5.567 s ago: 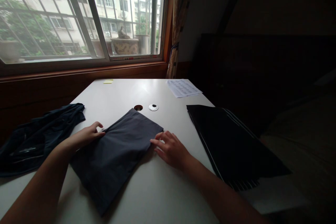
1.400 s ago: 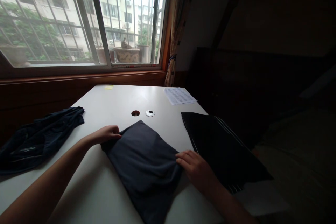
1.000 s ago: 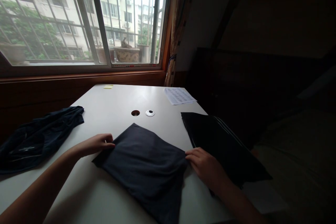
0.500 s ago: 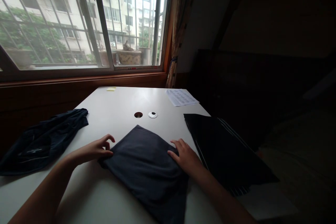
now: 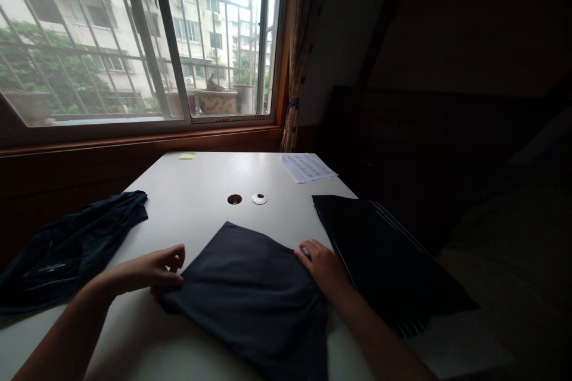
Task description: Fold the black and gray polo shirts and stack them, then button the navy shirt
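A dark blue folded garment [image 5: 254, 292] lies on the white table in front of me, one corner pointing away from me. Its exact kind does not show. My left hand [image 5: 165, 271] has its fingers curled at the garment's left corner, thumb on the edge and some fingertips hidden beneath. On the opposite side, my right hand [image 5: 319, 259] pinches the upper right edge between thumb and fingers. Slight creases run across the cloth between both hands.
A crumpled dark garment [image 5: 75, 250] lies at the table's left edge. On the right is a flat stack of dark clothing [image 5: 379, 262] with white stripes. Printed sheets [image 5: 308, 168], a yellow sticky note [image 5: 186, 156], a cable hole [image 5: 235, 199] and its round cover [image 5: 259, 198] are farther back.
Both hands have drawn apart slightly, the left one moving left and down. The garment's edges have spread with them, and my right fingers have closed on its edge.
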A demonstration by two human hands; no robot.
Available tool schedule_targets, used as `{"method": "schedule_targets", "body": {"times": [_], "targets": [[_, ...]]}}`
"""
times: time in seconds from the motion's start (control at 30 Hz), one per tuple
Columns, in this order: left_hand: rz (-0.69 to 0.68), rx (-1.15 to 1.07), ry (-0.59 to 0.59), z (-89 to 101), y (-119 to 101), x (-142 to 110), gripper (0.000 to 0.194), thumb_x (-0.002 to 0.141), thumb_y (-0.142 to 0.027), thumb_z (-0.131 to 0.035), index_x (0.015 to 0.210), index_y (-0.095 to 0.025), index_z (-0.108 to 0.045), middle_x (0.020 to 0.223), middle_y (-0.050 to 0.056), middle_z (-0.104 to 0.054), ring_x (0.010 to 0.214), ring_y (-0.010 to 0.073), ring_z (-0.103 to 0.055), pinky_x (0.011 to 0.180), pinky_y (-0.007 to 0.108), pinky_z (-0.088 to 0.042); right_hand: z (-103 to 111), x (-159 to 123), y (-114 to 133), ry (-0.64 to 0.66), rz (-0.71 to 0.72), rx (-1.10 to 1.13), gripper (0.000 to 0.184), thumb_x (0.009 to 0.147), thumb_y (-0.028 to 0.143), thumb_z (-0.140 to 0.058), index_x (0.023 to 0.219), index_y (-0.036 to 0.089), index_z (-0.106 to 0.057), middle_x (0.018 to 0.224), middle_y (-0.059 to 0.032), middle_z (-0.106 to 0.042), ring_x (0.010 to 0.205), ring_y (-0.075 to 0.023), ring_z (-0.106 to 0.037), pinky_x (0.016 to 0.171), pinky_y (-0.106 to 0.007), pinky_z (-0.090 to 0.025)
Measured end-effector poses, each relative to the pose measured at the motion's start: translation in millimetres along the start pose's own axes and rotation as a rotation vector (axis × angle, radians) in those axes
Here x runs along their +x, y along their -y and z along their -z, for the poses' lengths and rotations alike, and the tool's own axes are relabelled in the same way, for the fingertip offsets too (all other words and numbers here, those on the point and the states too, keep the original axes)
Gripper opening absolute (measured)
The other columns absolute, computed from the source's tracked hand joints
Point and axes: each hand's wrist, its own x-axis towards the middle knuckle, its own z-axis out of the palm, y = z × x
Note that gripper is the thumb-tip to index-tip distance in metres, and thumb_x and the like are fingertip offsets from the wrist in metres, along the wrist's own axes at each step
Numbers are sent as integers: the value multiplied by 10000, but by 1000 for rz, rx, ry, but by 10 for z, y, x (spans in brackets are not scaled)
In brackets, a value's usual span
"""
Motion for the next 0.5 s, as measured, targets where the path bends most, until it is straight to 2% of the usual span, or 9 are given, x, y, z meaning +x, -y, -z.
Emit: {"method": "schedule_targets", "body": {"times": [0.07, 0.13, 0.2, 0.27, 0.33, 0.4, 0.5], "targets": [[-46, 92, -122, 16, -24, 60, 386, 821, -550, -674, 967, -225, -524, 729, -39, -565, 594, 150, -551, 524, 253, -445, -9, 0, -12, -4, 2, 7, 176, 998, 330, -550, 1009, 219, -686, 1008, -47, -720, 919, -215, -695, 795, -297, -485], [-150, 232, -324, 23, -52, 157, 374, 873, -560, -605, 1016, -215, -597, 797, 5, -628, 718, 191, -624, 622, 286, -509, -23, -5, -8, -9, 8, 4, 169, 998, 312, -545, 1003, 220, -687, 996, -45, -718, 920, -213, -690, 789, -295, -482], [-270, 386, -511, -1, -72, 277, 386, 924, -545, -531, 1079, -212, -648, 983, 66, -685, 879, 230, -670, 761, 334, -548, -34, -9, 6, -8, 8, -3, 164, 999, 289, -537, 1020, 220, -685, 1005, -44, -721, 930, -214, -689, 785, -293, -481], [-369, 539, -614, -79, -93, 403, 416, 966, -522, -473, 1191, -223, -654, 1196, 99, -674, 1045, 256, -668, 900, 374, -543, -39, -10, 19, -4, -1, -7, 167, 998, 277, -532, 1049, 219, -681, 1029, -45, -724, 944, -217, -691, 785, -294, -482], [-435, 694, -644, -228, -134, 525, 462, 1000, -505, -423, 1330, -238, -605, 1370, 104, -615, 1208, 267, -616, 1024, 401, -498, -37, -9, 25, 0, -11, -8, 177, 996, 277, -530, 1079, 221, -676, 1055, -45, -726, 957, -219, -693, 787, -296, -484], [-481, 831, -615, -443, -219, 635, 522, 1023, -504, -375, 1465, -251, -491, 1507, 91, -516, 1358, 274, -509, 1129, 436, -418, -33, -8, 24, 3, -15, -4, 192, 996, 277, -525, 1110, 223, -669, 1074, -44, -726, 972, -218, -693, 793, -296, -486], [-539, 985, -438, -807, -419, 785, 620, 1026, -545, -346, 1586, -302, -240, 1623, 49, -337, 1495, 299, -305, 1209, 513, -274, -21, -10, 22, 12, -21, 4, 209, 997, 278, -517, 1139, 226, -661, 1093, -40, -726, 986, -217, -693, 799, -293, -487]]}}
